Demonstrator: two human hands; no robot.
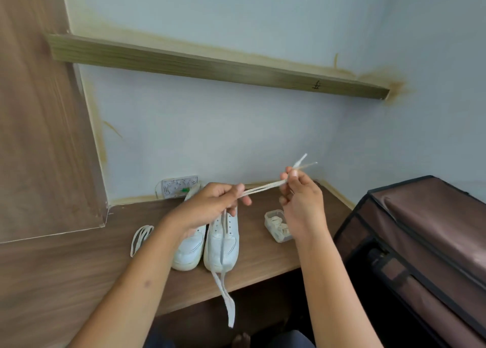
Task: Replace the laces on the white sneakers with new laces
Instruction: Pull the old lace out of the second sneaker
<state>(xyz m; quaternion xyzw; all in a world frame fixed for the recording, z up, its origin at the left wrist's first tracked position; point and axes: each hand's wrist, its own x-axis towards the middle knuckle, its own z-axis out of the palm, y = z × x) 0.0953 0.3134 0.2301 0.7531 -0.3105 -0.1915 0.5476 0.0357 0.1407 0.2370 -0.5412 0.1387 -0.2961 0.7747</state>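
Pale blue painted wall (236,127) behind, with long wooden shelf plank (210,66) fixed across it. Brown wood-grain cabinet panel (39,111) at left. Brown fabric storage case with black trim (420,242) at right, beside the desk end. Brown wood-grain desk (65,282) carrying everything else.

Pair of white leather sneakers (221,245) at desk centre, side by side and touching, toes toward the near edge. Right-hand shoe with open eyelets visible; left-hand shoe partly hidden under left forearm.

Left hand (213,203) above the shoes, fingers curled round doubled flat white lace (263,188). Right hand (299,198) raised to the right, thumb and fingertips pinching the same lace near its tips; both aglets sticking out past the fingers toward the wall. Lace stretched taut between the two hands. Remainder hanging from left hand, down over right-hand shoe's tongue and toe, past desk edge, looped end dangling below.

Small clear plastic box with coiled white laces inside (278,225) on desk, right of the shoes, just beside right wrist. Loose folded white lace bundle (140,238) lying flat on desk, left of the shoes. White wall socket plate (178,186) at back of desk against wall, partly behind the left-hand shoe's heel.
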